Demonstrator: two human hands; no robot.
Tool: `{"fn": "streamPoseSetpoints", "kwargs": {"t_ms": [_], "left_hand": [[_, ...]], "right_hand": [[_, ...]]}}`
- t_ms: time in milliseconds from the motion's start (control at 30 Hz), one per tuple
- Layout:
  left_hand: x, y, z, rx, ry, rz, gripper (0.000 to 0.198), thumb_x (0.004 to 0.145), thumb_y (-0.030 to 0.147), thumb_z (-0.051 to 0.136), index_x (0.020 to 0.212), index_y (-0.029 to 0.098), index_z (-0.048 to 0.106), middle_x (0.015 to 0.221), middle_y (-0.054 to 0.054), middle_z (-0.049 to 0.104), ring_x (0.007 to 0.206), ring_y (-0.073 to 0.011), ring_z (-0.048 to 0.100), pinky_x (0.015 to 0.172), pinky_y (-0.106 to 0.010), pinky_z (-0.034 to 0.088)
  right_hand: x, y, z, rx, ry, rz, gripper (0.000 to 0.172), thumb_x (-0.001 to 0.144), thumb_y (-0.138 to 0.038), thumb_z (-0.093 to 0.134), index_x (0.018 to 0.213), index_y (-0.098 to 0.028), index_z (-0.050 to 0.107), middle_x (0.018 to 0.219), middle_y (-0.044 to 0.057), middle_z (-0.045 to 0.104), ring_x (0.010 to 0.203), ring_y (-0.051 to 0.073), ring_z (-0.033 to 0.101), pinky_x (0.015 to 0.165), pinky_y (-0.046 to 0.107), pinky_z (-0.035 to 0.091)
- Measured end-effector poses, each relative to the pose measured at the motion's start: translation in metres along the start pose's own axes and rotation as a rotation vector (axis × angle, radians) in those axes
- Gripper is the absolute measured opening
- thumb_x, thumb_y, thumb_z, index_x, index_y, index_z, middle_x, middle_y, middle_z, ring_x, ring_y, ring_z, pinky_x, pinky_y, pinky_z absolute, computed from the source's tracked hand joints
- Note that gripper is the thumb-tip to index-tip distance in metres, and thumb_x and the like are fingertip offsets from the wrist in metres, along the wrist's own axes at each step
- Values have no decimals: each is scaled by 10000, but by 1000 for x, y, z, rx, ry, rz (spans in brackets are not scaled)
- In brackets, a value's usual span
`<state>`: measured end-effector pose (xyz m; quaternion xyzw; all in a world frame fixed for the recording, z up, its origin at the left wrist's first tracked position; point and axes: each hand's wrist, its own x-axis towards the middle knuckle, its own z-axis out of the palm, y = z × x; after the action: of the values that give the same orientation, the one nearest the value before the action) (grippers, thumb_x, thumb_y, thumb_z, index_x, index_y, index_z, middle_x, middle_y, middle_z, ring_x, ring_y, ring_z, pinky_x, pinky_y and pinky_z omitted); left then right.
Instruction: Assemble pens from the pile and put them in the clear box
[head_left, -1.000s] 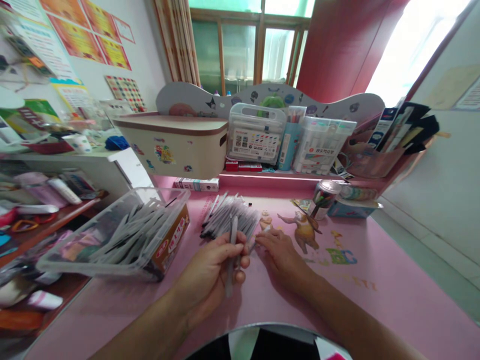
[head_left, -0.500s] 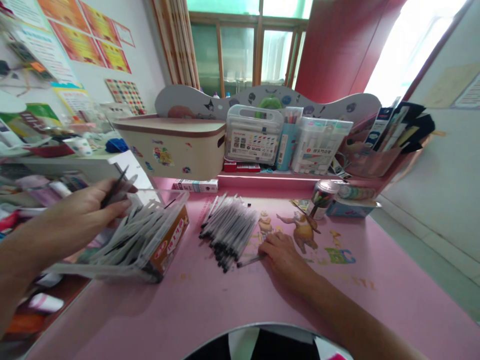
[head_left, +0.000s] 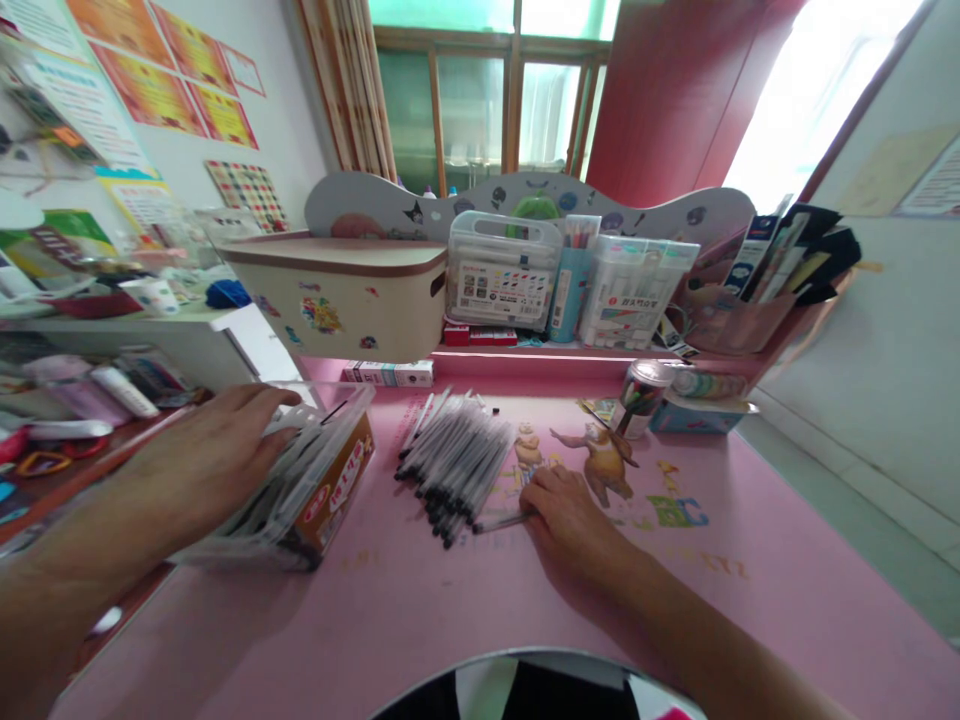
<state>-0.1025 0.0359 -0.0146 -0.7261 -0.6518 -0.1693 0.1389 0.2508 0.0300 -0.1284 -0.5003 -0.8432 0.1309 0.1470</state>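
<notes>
head view: the left hand point(head_left: 221, 440) hangs palm-down over a clear plastic box point(head_left: 328, 455), fingers bent; whether they grip anything cannot be told. the right hand point(head_left: 568, 505) rests palm-down on the pink desk point(head_left: 420, 625), fingers curled at one end of a single pen point(head_left: 499, 522), grip unclear, beside the pile of black-tipped pens point(head_left: 459, 460). the box's brown label point(head_left: 341, 487) bears blurred white characters.

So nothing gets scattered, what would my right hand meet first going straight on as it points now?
Most likely the pile of pens, just ahead of your right hand, though depth is hard to judge.
</notes>
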Motion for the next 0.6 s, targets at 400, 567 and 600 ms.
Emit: {"fn": "streamPoseSetpoints", "kwargs": {"t_ms": [400, 567, 600], "left_hand": [[-45, 161, 36, -651, -537, 150, 201, 884, 312, 516, 774, 198, 641, 792, -53, 657, 746, -214, 589, 676, -311, 396], [-33, 188, 69, -1205, -559, -110, 352, 842, 442, 578, 1082, 189, 625, 868, -43, 639, 665, -167, 556, 584, -264, 403], [-31, 191, 73, -1332, -548, -201, 360, 841, 457, 572, 1072, 185, 623, 871, -40, 629, 658, -156, 547, 568, -251, 408]], "right_hand": [[1, 2, -22, 593, 56, 126, 89, 794, -151, 477, 723, -205, 465, 617, -28, 471, 570, 129, 424, 551, 280, 262], [3, 6, -13, 1304, -102, 230, 247, 865, -456, 545, 919, -220, 499, 591, -69, 488, 417, 77, 363, 409, 216, 229], [4, 6, -12, 1351, -107, 233, 286, 851, -483, 580, 933, -220, 504, 584, -72, 499, 405, 71, 365, 395, 206, 219]]}}
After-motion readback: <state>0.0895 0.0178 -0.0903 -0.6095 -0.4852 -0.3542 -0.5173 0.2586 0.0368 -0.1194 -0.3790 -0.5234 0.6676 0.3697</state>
